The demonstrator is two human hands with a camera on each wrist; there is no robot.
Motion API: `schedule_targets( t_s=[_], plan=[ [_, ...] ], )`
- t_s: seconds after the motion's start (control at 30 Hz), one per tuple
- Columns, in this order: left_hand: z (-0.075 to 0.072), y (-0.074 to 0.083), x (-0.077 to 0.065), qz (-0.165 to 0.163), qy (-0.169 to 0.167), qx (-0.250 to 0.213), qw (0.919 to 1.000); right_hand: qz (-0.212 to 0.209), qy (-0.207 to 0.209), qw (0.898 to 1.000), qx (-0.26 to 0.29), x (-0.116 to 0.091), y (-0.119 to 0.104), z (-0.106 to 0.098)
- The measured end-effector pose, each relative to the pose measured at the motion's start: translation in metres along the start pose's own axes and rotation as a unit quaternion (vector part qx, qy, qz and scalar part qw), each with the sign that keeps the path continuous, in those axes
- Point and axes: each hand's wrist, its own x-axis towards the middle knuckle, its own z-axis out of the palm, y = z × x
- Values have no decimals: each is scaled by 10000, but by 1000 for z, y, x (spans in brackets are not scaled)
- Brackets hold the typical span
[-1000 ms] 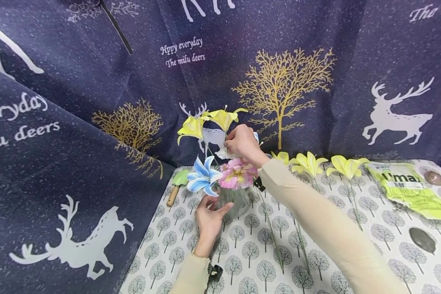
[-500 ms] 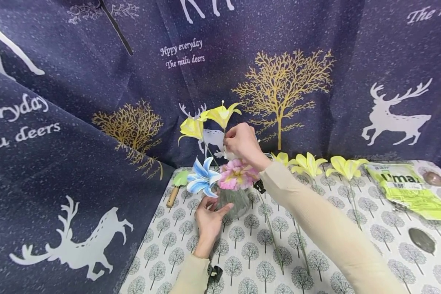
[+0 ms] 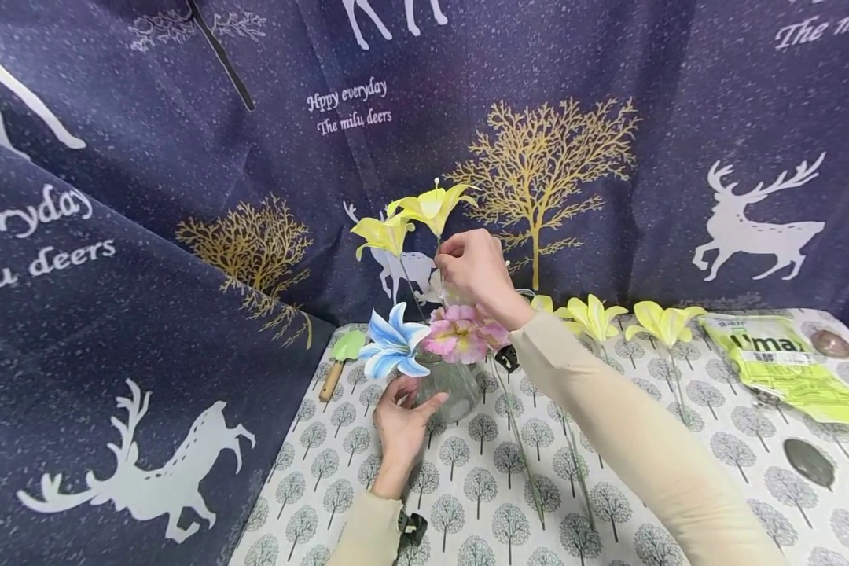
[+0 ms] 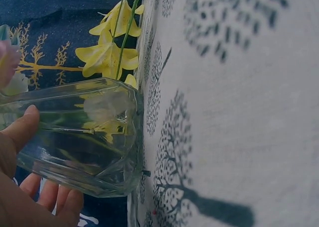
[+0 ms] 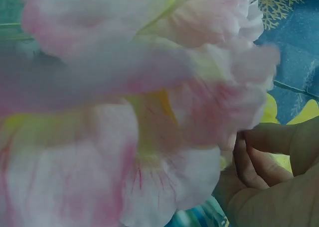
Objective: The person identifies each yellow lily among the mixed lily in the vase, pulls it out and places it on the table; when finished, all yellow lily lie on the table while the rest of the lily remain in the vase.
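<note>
A clear glass vase (image 3: pixel 454 397) stands on the tablecloth with artificial flowers in it. My left hand (image 3: pixel 399 424) holds it from the left; in the left wrist view the thumb lies on one side of the glass (image 4: pixel 75 137) and the fingers on the other. Above the vase, my right hand (image 3: pixel 477 267) pinches the stem of a yellow lily (image 3: pixel 435 208). Beside that bloom leans another yellow lily (image 3: pixel 385 234). A blue lily (image 3: pixel 395 343) and a pink flower (image 3: pixel 460 334) sit at the vase mouth. Pink petals (image 5: pixel 184 97) hide much of the right wrist view.
More yellow lilies (image 3: pixel 661 322) lie to the right, stems toward me. Farther right are a green-yellow bag (image 3: pixel 785 365), a dark stone (image 3: pixel 810 462) and a brown stone (image 3: pixel 831 343). A green trowel with a wooden handle (image 3: pixel 332 380) lies left; patterned curtains (image 3: pixel 396 157) hang behind.
My right hand has risen slightly, and the pinched lily has moved up with it. The other yellow lily, the blue lily and the pink flower have shifted a little right. My left hand stays on the vase.
</note>
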Motion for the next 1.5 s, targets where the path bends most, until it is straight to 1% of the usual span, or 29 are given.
schedule_targets(
  t_s=[0.2,0.3,0.47,0.6,0.73,0.87,0.97,1.03,1.13,1.27,1.37,1.5],
  plan=[
    [0,-2,0,20,-39,106,9999,-170,-68,9998,-53,1,4,2],
    [-1,0,0,-10,-63,20,10000,-166,-107,9998,-35,1,4,2],
    [0,1,0,-55,-82,-201,9997,-125,-22,9994,334,2,-6,-3],
    [0,1,1,-46,-96,-253,9996,-160,89,9982,577,3,-14,-10],
    [0,0,0,-128,-92,-122,9998,-306,231,9962,779,4,-18,-17],
    [0,-2,-1,-97,-94,59,9999,-458,372,9903,1261,5,-23,-28],
    [0,-2,-1,-89,-118,3,9999,-539,570,9821,1712,6,-27,-39],
    [0,-2,0,-146,-141,-83,9998,-560,723,9746,2045,6,-28,-48],
    [1,-1,0,-294,-143,-120,9994,-564,951,9657,2348,4,-27,-61],
    [2,0,1,-361,-116,-25,9993,-586,1262,9543,2644,-2,-22,-74],
    [2,0,1,-287,-101,-8,9995,-725,1508,9383,3026,-7,-17,-82],
    [3,-1,2,-271,-113,-31,9996,-904,1790,9084,3669,-15,-11,-92]
  ],
)
